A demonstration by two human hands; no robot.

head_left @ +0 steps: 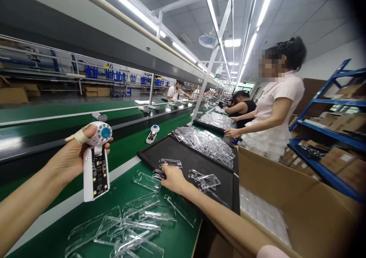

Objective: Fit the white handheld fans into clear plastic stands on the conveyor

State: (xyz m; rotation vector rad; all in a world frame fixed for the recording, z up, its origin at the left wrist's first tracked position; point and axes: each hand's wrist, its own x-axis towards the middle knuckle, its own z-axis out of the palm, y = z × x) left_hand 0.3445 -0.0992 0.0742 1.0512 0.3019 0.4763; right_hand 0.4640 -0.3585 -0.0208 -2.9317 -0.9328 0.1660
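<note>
In my left hand (76, 153) is a white handheld fan (88, 176) with a round blue-centred head, gripped just below that head. Its handle lacks a front cover, showing a dark circuit board (100, 170) with small yellow parts. A tan wrap circles my thumb. My right hand (174, 178) is at the near left edge of a black tray (160, 147), its fingers curled on a clear plastic cover (156, 175); the fingertips are partly hidden. Another clear cover (173, 162) lies just beyond these fingers. Loose clear covers (134, 227) lie piled on the green bench below.
A second white fan (153, 134) lies on the green bench (122, 143). More clear covers (206, 143) are heaped at the tray's far end. On the right are an open cardboard box (274, 178), a standing co-worker (286, 97) and blue shelving (323, 132).
</note>
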